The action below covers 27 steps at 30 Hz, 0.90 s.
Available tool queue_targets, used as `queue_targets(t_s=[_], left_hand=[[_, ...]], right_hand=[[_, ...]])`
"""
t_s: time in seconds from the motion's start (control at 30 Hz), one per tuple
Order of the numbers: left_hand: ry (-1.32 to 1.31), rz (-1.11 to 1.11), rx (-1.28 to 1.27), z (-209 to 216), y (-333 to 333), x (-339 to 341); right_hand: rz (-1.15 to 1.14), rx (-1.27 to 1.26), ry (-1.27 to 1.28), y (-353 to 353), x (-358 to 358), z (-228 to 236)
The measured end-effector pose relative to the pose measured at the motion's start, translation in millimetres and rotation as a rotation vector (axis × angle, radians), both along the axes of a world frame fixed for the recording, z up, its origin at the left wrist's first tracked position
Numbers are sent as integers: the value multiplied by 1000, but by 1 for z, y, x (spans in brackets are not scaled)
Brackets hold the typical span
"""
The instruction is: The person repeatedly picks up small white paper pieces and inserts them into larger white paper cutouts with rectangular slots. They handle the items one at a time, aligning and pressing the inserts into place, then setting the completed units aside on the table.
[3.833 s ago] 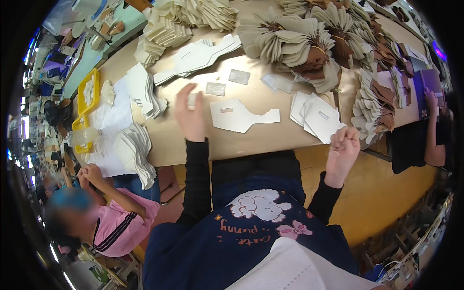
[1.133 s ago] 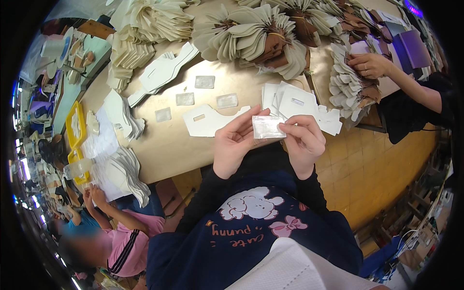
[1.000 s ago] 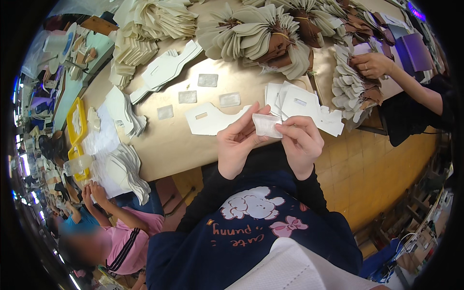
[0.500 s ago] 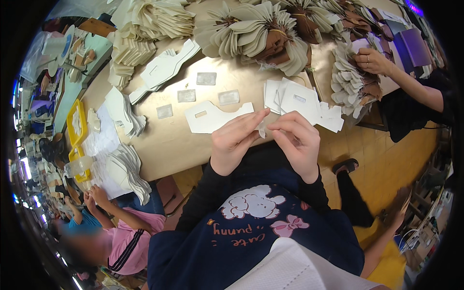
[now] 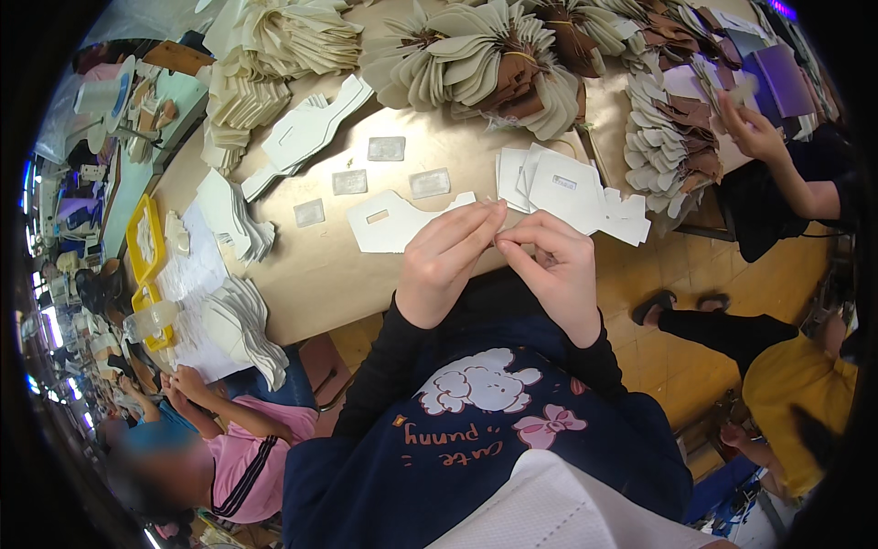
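Note:
My left hand (image 5: 448,261) and my right hand (image 5: 556,274) meet above the table's near edge, fingers bent and tips pinched together. Between them is a small translucent piece, seen half a second ago and now almost wholly hidden by the fingers. Just beyond my left hand lies a white cut panel (image 5: 398,233) with a rectangular slot. Several thin clear rectangular patches, one of them a grey patch (image 5: 430,183), lie flat past it. Beyond my right hand, white cut panels (image 5: 576,206) overlap, the top one with a small printed rectangle.
Bundled cream and brown pieces (image 5: 485,69) line the far side. White panel stacks (image 5: 315,123) and yellow trays (image 5: 144,242) stand to the left. A co-worker in pink (image 5: 251,457) sits at left; another's hand (image 5: 754,137) is at far right. A person in yellow (image 5: 791,403) is behind, at right.
My two hands have drawn closer together, covering the translucent piece. The co-worker's hand at far right has lifted off the bundle. The person in yellow has moved further into view.

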State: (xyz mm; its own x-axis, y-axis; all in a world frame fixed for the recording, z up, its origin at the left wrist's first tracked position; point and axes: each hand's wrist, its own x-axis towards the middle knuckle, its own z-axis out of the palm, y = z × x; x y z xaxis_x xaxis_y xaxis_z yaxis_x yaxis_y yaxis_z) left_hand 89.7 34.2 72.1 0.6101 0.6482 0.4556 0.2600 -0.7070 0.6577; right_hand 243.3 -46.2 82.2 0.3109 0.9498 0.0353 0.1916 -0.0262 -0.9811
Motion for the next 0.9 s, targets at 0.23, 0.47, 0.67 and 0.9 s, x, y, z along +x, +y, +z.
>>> queue_targets(t_s=[0.23,0.47,0.67,0.9], left_hand=[[29,-11,16,-1,0,0],[42,-1,38,-3,1,0],[63,2,55,-3,2,-1],[35,-22,17,-2,-1,-1]], right_hand=[[-14,-22,-85,3,-1,2],[-6,-91,-72,2,1,7],[-8,-59,-71,3,-1,5],[-1,-101,-104,3,0,1]])
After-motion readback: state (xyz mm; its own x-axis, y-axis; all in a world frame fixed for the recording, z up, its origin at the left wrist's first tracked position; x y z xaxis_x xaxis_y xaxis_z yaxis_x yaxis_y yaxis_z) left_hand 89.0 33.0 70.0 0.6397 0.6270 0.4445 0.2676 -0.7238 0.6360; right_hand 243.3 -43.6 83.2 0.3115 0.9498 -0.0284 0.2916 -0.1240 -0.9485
